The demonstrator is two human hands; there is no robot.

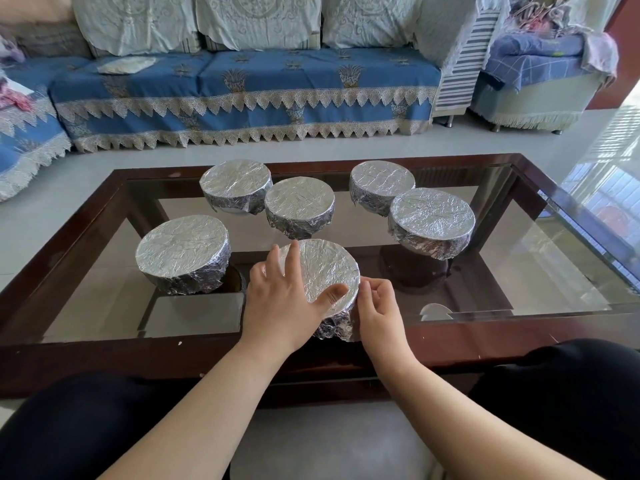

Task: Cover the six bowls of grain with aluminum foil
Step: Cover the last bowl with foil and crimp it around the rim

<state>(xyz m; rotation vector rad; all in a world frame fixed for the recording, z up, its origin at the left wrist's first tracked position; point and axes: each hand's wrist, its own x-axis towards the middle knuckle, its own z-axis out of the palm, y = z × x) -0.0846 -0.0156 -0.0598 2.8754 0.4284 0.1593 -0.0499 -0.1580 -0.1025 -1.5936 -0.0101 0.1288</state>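
Both hands (pixel 282 303) (pixel 379 303) smooth crinkled foil over the round nearest bowl (pixel 325 268).

Six foil-covered bowls stand on the glass table (pixel 519 271): two by the far edge, at far left (pixel 236 185) and far right (pixel 382 183); two in the middle, one central (pixel 299 206) and one toward the right edge (pixel 431 221); two nearer the front edge, at left (pixel 183 252) and front centre (pixel 323 268). Two hands: left hand (pixel 284 299), right hand (pixel 379 306)
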